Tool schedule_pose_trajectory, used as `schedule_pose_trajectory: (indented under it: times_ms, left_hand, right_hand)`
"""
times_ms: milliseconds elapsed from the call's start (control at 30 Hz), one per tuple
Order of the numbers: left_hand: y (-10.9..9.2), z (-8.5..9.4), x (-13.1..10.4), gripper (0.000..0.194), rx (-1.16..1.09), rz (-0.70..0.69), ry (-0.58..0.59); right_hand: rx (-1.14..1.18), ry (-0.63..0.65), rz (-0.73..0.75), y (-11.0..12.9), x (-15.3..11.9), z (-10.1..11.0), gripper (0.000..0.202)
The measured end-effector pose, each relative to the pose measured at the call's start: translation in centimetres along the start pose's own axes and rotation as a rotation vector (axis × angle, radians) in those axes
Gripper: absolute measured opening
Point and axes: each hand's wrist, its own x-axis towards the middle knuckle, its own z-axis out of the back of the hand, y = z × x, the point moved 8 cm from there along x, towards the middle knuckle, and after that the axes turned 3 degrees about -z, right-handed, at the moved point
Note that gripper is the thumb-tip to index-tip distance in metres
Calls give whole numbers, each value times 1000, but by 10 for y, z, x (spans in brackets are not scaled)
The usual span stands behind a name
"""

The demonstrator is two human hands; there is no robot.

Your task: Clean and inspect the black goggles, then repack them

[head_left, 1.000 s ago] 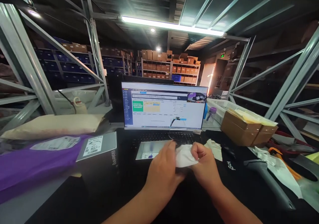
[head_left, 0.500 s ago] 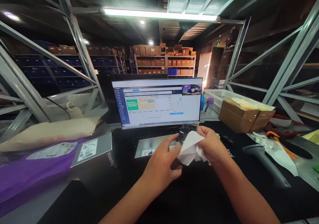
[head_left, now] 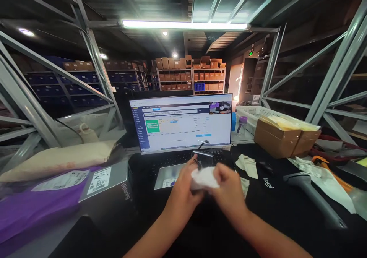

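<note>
A crumpled white tissue [head_left: 205, 177] is stretched between my two hands, blurred by motion. My left hand [head_left: 183, 185] is closed around its left side, along with thin dark eyeglasses [head_left: 202, 154] whose frame sticks up above the fingers. My right hand [head_left: 229, 183] pinches the tissue's right side. Behind the hands are a black keyboard [head_left: 169, 159] and a lit monitor [head_left: 180, 124]. A flat silvery packet [head_left: 164, 177] lies just left of my left hand.
Left are a grey box [head_left: 106, 181], a purple bag [head_left: 43, 197] and a beige package [head_left: 63, 156]. Right are crumpled cloths [head_left: 247, 166], a grey handheld scanner [head_left: 318, 198], cardboard boxes [head_left: 275, 137], a white basket [head_left: 249, 116] and a purple-capped bottle [head_left: 242, 123].
My right hand has moved left and a little down with the tissue, closer to my left hand. The left fingers have closed in. The camera view has tilted up slightly.
</note>
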Motion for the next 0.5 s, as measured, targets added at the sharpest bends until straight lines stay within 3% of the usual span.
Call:
schedule_pose_trajectory:
  times_ms: [67, 133, 233, 367, 500]
  left_hand:
    - [4, 7, 1, 53, 16, 8, -41]
    - [6, 10, 2, 46, 7, -4, -47]
    - [-2, 8, 3, 46, 20, -68, 28]
    - [-14, -2, 1, 49, 74, -111, 220]
    - [-21, -9, -1, 40, 141, -170, 295]
  right_hand:
    - [-113, 2, 178, 10, -13, -13, 30]
    - [-135, 31, 219, 11, -17, -20, 28]
    - [2, 86, -9, -5, -2, -10, 26]
    - [411, 46, -375, -26, 25, 21, 39]
    - [663, -4, -530, -36, 39, 34, 57]
